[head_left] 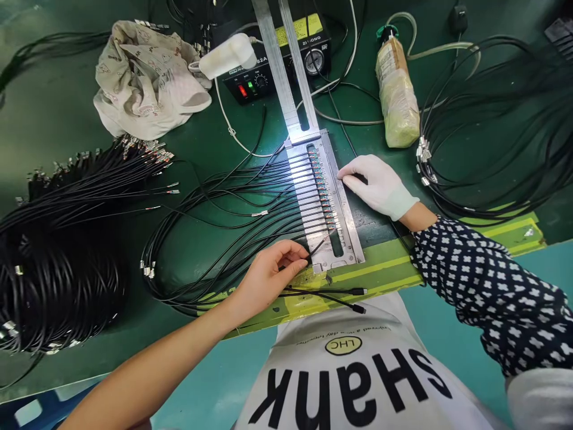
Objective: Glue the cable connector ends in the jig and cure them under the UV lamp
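My bare left hand (273, 269) pinches a thin black cable (317, 246) near its end, close to the lower left part of a metal fixture (298, 170). In the fixture, several black cables lie side by side, their ends in a row of small connectors (323, 188). My right hand (378, 185), in a white glove, has thumb and forefinger closed at the fixture's right rail (342, 200). Below my left hand, plugs of black cables (358, 291) lie at the table edge. A coil of cables (154, 251) runs to the fixture from the left.
A large cable bundle (62, 280) lies at the left, more coils (492, 131) at the right. Behind are a crumpled cloth (152, 77), a white lamp (228, 57), a black control box (250, 80) with a gauge, and a wrapped bottle (396, 89) with a hose.
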### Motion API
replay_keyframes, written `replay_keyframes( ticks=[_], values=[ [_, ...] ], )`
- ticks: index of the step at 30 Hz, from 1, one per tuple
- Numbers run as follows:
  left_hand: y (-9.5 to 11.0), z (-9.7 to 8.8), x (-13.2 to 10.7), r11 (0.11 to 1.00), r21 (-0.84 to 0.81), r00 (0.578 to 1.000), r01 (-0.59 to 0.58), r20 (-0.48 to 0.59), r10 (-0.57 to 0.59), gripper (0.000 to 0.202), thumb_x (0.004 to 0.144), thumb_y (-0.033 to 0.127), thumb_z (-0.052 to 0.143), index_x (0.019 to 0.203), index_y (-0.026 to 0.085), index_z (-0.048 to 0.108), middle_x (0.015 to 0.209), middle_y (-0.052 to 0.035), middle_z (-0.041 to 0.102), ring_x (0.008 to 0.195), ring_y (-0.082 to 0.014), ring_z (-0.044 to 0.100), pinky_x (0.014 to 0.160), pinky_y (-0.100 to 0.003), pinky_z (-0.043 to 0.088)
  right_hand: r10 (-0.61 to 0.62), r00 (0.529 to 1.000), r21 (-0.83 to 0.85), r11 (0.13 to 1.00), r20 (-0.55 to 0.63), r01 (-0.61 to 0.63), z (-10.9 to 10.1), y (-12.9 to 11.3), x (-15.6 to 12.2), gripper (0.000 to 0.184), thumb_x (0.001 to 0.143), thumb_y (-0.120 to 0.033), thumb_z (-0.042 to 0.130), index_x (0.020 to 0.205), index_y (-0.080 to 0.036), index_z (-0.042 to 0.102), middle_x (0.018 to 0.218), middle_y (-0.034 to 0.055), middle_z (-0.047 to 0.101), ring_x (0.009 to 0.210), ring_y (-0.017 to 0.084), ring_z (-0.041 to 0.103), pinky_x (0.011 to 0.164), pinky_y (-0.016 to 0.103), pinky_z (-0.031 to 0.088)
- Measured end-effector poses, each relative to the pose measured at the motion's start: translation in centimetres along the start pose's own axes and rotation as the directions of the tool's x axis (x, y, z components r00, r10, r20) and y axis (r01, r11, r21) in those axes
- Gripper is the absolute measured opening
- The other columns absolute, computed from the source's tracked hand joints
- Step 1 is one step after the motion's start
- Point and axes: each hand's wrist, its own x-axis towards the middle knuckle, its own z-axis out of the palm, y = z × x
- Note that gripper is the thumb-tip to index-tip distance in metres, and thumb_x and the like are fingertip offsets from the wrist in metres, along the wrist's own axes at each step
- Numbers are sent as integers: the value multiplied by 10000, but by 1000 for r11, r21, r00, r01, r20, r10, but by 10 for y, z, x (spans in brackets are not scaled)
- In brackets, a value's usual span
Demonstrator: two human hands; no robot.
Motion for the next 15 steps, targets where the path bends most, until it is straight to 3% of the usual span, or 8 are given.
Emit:
replay_keyframes(
  ticks=[2,4,6,8,12,15],
  values=[
    [3,-1,2,998,48,998,-39,-43,41,120,991,312,580,1021,199,607,845,-8,651,764,-143,623,697,-263,513,-1,1000,-1,1000,2,1,0,0,0,197,954,-250,562,1019,-219,746,1043,32,751,995,258,653,945,422,475],
    [1,0,5,950,263,973,-167,-112,202,97,1011,254,535,1055,204,606,906,-20,656,814,-147,625,751,-274,525,2,1000,-1,1000,6,-2,0,0,0,198,955,-253,561,1021,-220,745,1042,34,750,995,258,653,946,423,475],
    [-4,1,9,818,483,908,-312,-103,407,163,1015,178,502,1128,206,617,1039,-47,652,937,-155,624,852,-289,531,2,1000,0,1000,6,-2,0,-1,0,205,958,-259,555,1024,-220,745,1045,36,749,999,260,651,947,427,475],
    [-10,2,15,683,606,844,-407,-35,535,263,1011,109,458,1211,200,603,1093,-70,638,992,-162,621,881,-293,537,3,1000,2,1000,3,-3,-1,-1,0,210,960,-262,550,1027,-221,746,1046,36,749,1000,260,649,947,432,476],
    [-18,1,22,496,759,792,-422,43,609,346,978,38,423,1246,179,590,1063,-91,634,954,-173,625,819,-284,557,11,1000,7,1000,10,-11,-1,0,1,216,960,-267,549,1031,-226,748,1052,34,749,1003,261,645,952,436,477],
    [-19,-1,23,417,812,776,-408,67,628,329,971,32,435,1230,155,596,1051,-105,641,929,-181,631,800,-286,566,19,1000,10,1000,16,-19,-2,0,1,217,962,-267,548,1030,-224,749,1055,34,750,1008,262,642,954,438,475]
  ],
)
